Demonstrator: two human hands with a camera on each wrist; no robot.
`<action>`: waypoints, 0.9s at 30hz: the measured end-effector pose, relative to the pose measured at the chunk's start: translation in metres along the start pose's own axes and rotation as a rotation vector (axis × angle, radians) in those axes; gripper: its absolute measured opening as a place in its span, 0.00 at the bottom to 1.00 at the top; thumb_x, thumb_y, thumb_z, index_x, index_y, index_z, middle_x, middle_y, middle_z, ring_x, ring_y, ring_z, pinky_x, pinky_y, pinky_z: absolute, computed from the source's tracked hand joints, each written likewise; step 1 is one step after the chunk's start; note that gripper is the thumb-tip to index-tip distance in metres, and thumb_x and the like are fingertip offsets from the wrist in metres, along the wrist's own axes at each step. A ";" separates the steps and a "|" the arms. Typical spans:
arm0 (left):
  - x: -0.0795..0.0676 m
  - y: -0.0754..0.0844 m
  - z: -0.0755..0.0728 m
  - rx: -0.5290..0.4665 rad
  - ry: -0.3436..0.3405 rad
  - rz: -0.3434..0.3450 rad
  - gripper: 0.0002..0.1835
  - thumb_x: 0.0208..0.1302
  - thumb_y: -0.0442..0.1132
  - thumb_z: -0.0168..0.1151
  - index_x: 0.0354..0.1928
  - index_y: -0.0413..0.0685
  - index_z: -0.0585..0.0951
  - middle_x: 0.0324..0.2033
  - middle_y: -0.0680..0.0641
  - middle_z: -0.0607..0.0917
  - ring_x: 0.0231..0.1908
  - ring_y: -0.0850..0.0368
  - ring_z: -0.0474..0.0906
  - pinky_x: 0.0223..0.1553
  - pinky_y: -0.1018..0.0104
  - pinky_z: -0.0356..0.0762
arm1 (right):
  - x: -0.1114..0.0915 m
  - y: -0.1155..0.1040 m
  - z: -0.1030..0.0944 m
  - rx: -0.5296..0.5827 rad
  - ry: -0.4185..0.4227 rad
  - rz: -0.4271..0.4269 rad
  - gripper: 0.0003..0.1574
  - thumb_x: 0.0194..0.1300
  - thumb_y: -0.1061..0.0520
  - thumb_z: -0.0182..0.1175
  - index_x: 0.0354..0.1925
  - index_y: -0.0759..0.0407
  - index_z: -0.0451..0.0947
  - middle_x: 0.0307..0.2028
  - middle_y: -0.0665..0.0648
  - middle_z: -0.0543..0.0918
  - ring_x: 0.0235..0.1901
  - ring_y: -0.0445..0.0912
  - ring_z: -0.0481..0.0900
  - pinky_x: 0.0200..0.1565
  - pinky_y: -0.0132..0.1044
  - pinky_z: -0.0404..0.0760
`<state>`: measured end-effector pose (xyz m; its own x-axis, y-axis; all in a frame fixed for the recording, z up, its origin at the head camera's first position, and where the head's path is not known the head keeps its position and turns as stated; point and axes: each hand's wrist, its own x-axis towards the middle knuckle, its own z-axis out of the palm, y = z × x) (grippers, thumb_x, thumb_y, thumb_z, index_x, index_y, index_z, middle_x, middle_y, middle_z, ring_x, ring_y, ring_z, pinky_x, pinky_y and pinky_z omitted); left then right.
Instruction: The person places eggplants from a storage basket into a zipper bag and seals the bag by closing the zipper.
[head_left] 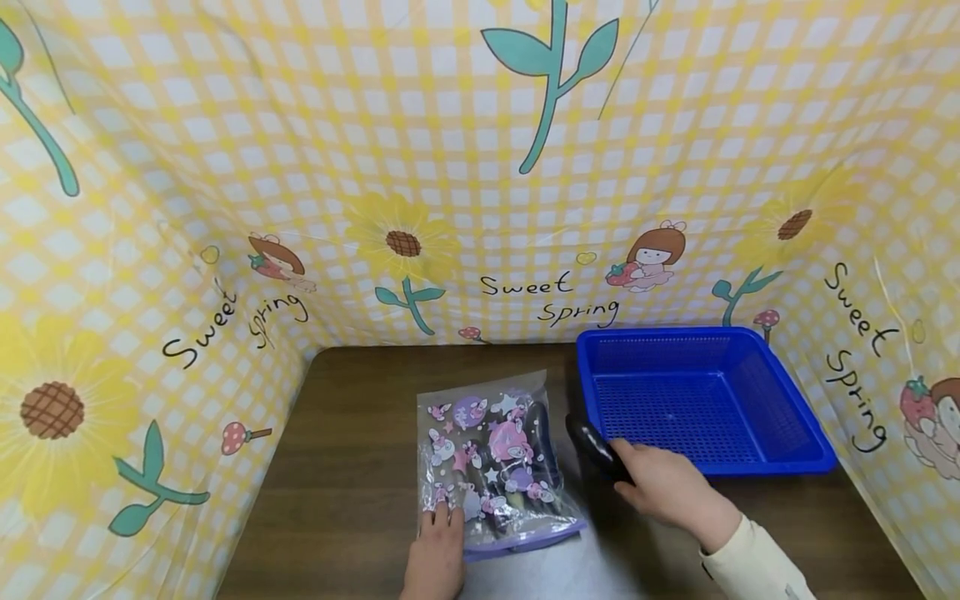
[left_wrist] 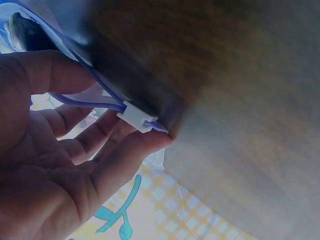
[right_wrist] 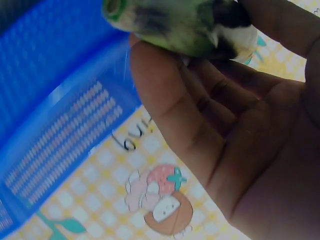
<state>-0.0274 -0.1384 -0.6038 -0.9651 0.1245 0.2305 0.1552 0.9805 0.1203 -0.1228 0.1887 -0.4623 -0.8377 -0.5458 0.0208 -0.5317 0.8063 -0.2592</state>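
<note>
A clear zip bag point(head_left: 468, 462) printed with pink and purple cartoon figures lies on the table, its purple-edged mouth toward me. Inside it dark eggplants point(head_left: 542, 442) show through the plastic. My left hand point(head_left: 437, 554) holds the bag at its near left corner; in the left wrist view the fingers are around the purple zip strip beside a white slider point(left_wrist: 137, 116). Over the table between bag and basket, my right hand point(head_left: 671, 492) grips a glossy dark eggplant point(head_left: 592, 443). Its green stem end point(right_wrist: 170, 25) shows in the right wrist view.
A blue perforated plastic basket point(head_left: 813, 450) stands at the back right, close beside the right hand. The brown wooden table point(head_left: 337, 467) is enclosed on the back and sides by yellow checked cloth point(head_left: 480, 200) printed with sunflowers.
</note>
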 end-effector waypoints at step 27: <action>0.000 0.000 -0.004 -0.070 0.065 -0.012 0.21 0.44 0.43 0.75 0.35 0.40 0.76 0.36 0.41 0.74 0.33 0.45 0.70 0.15 0.53 0.74 | -0.019 -0.101 0.114 0.144 -0.343 -0.134 0.21 0.55 0.43 0.70 0.43 0.48 0.75 0.25 0.46 0.77 0.24 0.40 0.75 0.26 0.39 0.75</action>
<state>-0.0266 -0.1394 -0.6000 -0.9515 0.1006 0.2907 0.1606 0.9685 0.1904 -0.0391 0.0917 -0.5468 -0.6591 -0.7081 -0.2535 -0.5901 0.6958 -0.4095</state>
